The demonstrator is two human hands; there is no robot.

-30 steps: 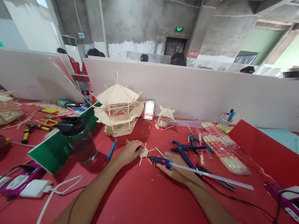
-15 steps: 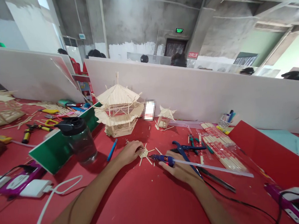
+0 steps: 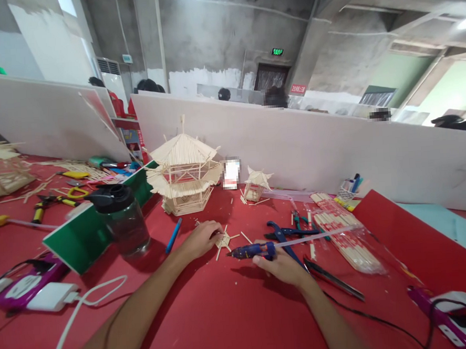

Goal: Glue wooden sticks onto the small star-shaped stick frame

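Observation:
My right hand is closed around a blue hot glue gun, with a long clear glue stick running out of its back. The gun's nozzle points left, close to the near edge of a small star-shaped frame of wooden sticks lying on the red table. At that frame's upper left, the fingers of my left hand are pinched together on it, the fingertips partly hidden. Behind stand a two-tiered stick pagoda and a small stick pavilion.
To the left are a blue pen, a dark water bottle, a green board and a purple power strip. At right lie blue cutters, a utility knife and bagged sticks. A white partition stands behind.
The glue gun has moved slightly nearer to me, its nozzle now lower beside the stick frame, and its glue stick has swung upward. My left hand stays at the frame.

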